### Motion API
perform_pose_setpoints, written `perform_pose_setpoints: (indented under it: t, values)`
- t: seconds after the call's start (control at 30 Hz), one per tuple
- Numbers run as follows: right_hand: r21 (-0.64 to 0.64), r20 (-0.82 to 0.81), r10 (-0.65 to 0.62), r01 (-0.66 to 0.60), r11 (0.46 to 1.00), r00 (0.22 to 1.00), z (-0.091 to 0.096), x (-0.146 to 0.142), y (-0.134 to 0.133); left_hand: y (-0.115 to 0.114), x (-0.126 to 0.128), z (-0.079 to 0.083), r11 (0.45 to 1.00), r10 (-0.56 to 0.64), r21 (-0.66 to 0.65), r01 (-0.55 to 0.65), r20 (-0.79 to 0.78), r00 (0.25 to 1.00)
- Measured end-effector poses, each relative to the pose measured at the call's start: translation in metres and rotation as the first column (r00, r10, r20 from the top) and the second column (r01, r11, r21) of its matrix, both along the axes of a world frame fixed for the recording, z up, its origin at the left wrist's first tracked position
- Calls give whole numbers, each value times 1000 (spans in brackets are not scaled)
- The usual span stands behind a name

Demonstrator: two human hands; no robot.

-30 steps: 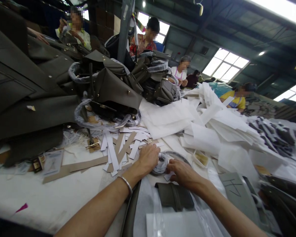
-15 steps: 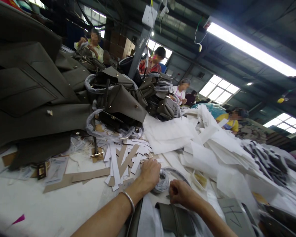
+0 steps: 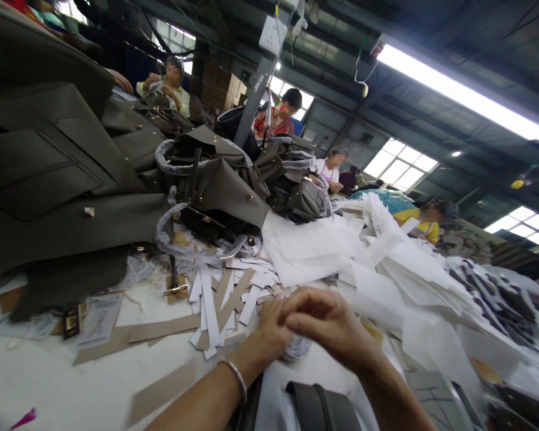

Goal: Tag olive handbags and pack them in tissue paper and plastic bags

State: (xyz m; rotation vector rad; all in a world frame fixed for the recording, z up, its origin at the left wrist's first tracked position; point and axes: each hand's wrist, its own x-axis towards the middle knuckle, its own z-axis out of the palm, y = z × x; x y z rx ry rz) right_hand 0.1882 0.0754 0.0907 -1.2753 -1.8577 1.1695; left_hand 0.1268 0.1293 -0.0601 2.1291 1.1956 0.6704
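Note:
My left hand [image 3: 272,329], with a bracelet at the wrist, is curled at the plastic-wrapped bag handle [image 3: 297,348], its fingertips partly covered by my right hand. Arched over the top, my right hand [image 3: 326,317] has its fingers bent and meeting the left at the knuckles. Whatever lies between its fingertips is hidden. Only a lower part of the wrapped handle shows, below both hands. Closest to me, between my forearms, is a dark olive leather bag part [image 3: 323,407] with a raised band.
Loose paper and card strips [image 3: 224,299] lie beyond my left hand. Dark bags with wrapped handles [image 3: 220,185] are heaped behind them. White sheets [image 3: 314,245] pile up to the right. A grey marked board [image 3: 435,395] sits at lower right. Several people work farther back.
My right hand has risen leftward from beside the wrapped handle and now covers it, touching my left hand. My left hand stays at nearly the same place.

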Motion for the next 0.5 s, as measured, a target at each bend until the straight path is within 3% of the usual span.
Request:
perform_pose_setpoints:
  t: [0.03,0.07,0.1,0.17,0.33,0.5]
  values:
    - [67,150,-113,104,992,982,-6,6,14,0,0,2,1000,-2,5,2,-24,1000]
    - [108,346,-205,178,978,916,-15,16,28,0,0,3,1000,-16,16,17,-61,998]
    - [121,548,-242,210,970,801,-26,29,43,-1,-1,6,999,-36,27,39,-97,995]
    - [128,689,-263,243,961,675,-51,57,68,-2,-2,10,997,-68,38,73,-135,988]
    - [70,775,-207,244,967,597,-99,97,96,-3,-5,15,995,-83,45,93,-194,978]
    - [-23,796,-137,255,967,590,-108,102,106,-3,-4,12,994,-81,57,95,-213,974]
